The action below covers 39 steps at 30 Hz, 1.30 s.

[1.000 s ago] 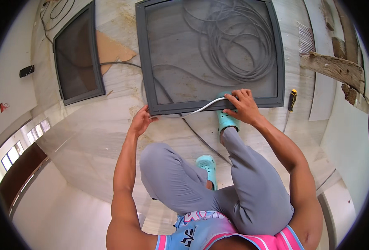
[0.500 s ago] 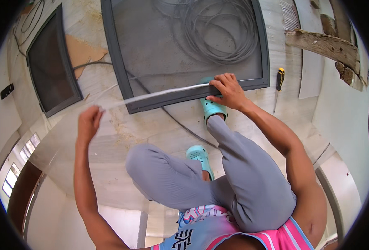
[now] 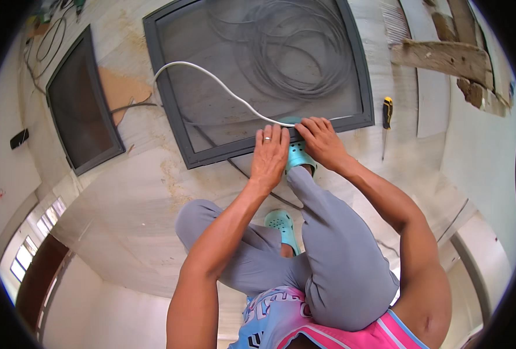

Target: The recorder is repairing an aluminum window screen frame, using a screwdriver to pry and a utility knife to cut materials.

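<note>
A dark grey framed mesh screen (image 3: 364, 70) lies in front of me. Across its mesh a thin white cord (image 3: 223, 84) curves in a loose S, running down to the near rail between my hands. My left hand (image 3: 271, 154), with a ring on one finger, lies on that rail, fingers stretched side by side and tips by the cord. Right beside it, my right hand (image 3: 323, 142) bends its fingers over the same rail where the cord meets it; its thumb is mostly hidden. My right foot, in a turquoise clog (image 3: 297, 154), reaches under the near rail.
A smaller dark framed screen (image 3: 83, 104) lies at the left by brown cardboard (image 3: 124, 90). Coiled cable (image 3: 333, 75) shows through the mesh. To the right are a yellow-and-black screwdriver (image 3: 387, 113) and old wood pieces (image 3: 444, 55). A black object (image 3: 19, 138) lies far left.
My left hand has come from the far left onto the near rail beside my right hand. The white cord, stretched straight before, now lies slack and curved over the mesh.
</note>
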Each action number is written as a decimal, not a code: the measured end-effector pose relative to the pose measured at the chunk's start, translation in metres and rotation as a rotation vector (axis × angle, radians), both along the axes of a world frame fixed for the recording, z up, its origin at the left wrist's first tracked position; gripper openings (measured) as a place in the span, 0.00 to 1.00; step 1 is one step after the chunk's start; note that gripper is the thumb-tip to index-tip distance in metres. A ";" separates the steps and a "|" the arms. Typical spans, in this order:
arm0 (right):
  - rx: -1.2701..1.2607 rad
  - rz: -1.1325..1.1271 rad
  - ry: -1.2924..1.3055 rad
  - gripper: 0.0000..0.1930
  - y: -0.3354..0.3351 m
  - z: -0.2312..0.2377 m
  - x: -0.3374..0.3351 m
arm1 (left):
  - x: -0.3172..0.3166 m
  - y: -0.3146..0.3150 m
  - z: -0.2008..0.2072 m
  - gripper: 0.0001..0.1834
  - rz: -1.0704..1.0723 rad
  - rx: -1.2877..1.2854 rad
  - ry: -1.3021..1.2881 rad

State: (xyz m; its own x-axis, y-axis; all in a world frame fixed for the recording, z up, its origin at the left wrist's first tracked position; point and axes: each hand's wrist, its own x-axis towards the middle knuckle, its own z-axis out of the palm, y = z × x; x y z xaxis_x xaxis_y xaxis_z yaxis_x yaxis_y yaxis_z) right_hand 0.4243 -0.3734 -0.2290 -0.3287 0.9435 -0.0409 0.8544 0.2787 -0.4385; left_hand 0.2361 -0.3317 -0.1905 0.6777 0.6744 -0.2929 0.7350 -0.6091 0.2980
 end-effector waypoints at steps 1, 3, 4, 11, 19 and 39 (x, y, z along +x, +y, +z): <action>0.017 0.016 -0.027 0.21 0.000 0.002 -0.001 | -0.001 0.001 -0.005 0.29 0.013 0.077 -0.042; -0.003 0.016 -0.055 0.20 0.003 0.004 -0.004 | 0.003 0.005 -0.012 0.28 -0.013 0.111 -0.071; -0.016 0.032 -0.078 0.18 0.006 0.005 -0.003 | 0.005 0.009 -0.014 0.28 -0.025 0.152 -0.094; 0.045 -0.031 -0.008 0.17 0.008 0.002 0.000 | 0.011 0.018 -0.021 0.18 -0.061 -0.031 -0.114; 0.016 -0.039 -0.041 0.12 0.015 0.009 -0.009 | 0.017 0.008 -0.022 0.14 0.026 0.196 -0.066; -0.157 0.059 0.039 0.15 0.028 0.011 -0.003 | 0.009 0.010 -0.020 0.11 0.002 0.059 -0.166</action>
State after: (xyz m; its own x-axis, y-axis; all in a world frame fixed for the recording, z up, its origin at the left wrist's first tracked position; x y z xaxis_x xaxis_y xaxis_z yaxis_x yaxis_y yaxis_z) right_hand 0.4209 -0.3450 -0.2183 -0.3879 0.9055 -0.1721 0.8200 0.2539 -0.5130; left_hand 0.2453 -0.3220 -0.2108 0.7122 0.6886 -0.1366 0.6798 -0.6278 0.3791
